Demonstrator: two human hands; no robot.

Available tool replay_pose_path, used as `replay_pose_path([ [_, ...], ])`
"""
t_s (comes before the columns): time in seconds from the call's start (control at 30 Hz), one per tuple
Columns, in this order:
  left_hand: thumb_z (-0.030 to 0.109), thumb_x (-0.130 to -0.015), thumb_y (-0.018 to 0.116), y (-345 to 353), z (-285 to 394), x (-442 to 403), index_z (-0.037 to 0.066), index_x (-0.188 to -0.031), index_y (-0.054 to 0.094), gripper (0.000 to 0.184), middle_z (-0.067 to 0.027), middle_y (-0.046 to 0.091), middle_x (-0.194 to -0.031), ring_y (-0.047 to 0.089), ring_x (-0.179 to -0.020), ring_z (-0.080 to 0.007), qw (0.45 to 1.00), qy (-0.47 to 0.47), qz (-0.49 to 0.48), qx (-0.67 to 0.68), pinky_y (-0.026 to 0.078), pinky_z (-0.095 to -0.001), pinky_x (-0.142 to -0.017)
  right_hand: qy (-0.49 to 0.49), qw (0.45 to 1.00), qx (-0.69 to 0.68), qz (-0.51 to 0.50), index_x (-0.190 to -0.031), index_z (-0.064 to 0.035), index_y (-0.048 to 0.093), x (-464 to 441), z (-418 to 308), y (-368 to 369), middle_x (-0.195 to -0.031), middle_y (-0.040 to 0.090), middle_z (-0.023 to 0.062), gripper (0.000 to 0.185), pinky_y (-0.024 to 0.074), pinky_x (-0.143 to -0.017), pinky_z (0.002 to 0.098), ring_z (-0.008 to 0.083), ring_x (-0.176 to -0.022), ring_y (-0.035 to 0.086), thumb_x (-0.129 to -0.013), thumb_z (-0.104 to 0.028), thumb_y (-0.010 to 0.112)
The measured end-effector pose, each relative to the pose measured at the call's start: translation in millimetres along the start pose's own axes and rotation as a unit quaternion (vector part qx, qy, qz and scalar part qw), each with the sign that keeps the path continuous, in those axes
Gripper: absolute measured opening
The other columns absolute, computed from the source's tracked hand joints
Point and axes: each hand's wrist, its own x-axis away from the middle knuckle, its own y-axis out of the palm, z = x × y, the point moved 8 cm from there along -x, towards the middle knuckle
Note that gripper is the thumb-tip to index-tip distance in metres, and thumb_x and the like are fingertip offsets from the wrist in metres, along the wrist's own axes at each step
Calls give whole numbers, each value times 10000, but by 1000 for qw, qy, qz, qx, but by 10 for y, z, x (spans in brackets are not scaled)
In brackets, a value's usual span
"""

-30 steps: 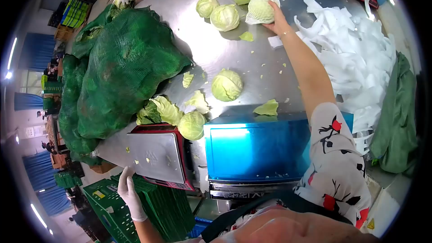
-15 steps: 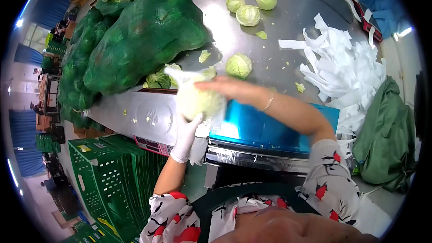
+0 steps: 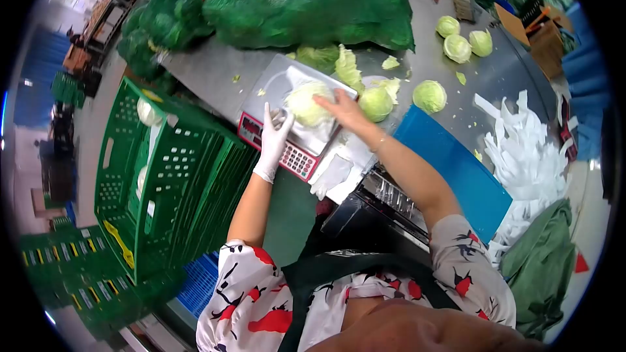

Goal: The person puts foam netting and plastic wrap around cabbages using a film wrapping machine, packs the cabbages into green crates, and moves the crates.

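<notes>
A pale green cabbage (image 3: 308, 104) rests on the scale's platform (image 3: 267, 82), with white wrapping material around it. My bare right hand (image 3: 345, 111) touches the cabbage's right side, fingers stretched out and apart. Beside it on the left is my left hand (image 3: 274, 133) in a white glove, held over the scale's red-edged keypad (image 3: 297, 160). Its fingers are apart and partly bent, with nothing held. Just right of the scale sit another cabbage (image 3: 376, 104) and a loose leaf (image 3: 349, 68).
Green net sacks (image 3: 313, 6) of cabbages lie at the back. Green crates (image 3: 163, 176) stand at left, one holding white-wrapped heads. A blue panel (image 3: 450, 169) covers a machine at right, near a heap of white strips (image 3: 525, 150). Several cabbages (image 3: 456, 47) sit farther back.
The cabbage has gone from between my hands down onto the scale. My left hand has come off it, while my right remains at its side. The view has shifted left.
</notes>
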Motion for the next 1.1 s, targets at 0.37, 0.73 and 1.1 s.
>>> replay_pose_path([
  [0.37, 284, -870, 724, 73, -109, 189, 14, -1515, 258, 840, -230, 426, -1432, 473, -1299, -292, 997, 1, 56, 52, 405, -379, -1057, 36, 993, -73, 84, -1426, 123, 321, -169, 298, -309, -1336, 509, 281, 1055, 415, -1028, 348, 317, -1215, 537, -768, -582, 750],
  [0.73, 193, -918, 669, 1534, 910, 726, -4, -1460, 316, 676, -161, 515, -1337, 539, -1201, -216, 937, -59, -196, 283, 459, -320, -991, 4, 984, -60, 166, -1377, 91, 443, 902, 178, -1059, -1315, 554, 279, 900, 394, -1039, 358, 330, -1221, 545, -842, -609, 624],
  [1.1, 499, -819, 695, 3504, 1063, 2373, -32, -1424, 372, 868, -261, 516, -1302, 491, -1237, -389, 868, 163, -449, -137, 401, -417, -1050, 113, 894, -100, 422, -1296, 101, 514, 3563, 1731, -2399, -1278, 575, 289, 717, 372, -1052, 372, 350, -1237, 531, -950, -527, 528],
])
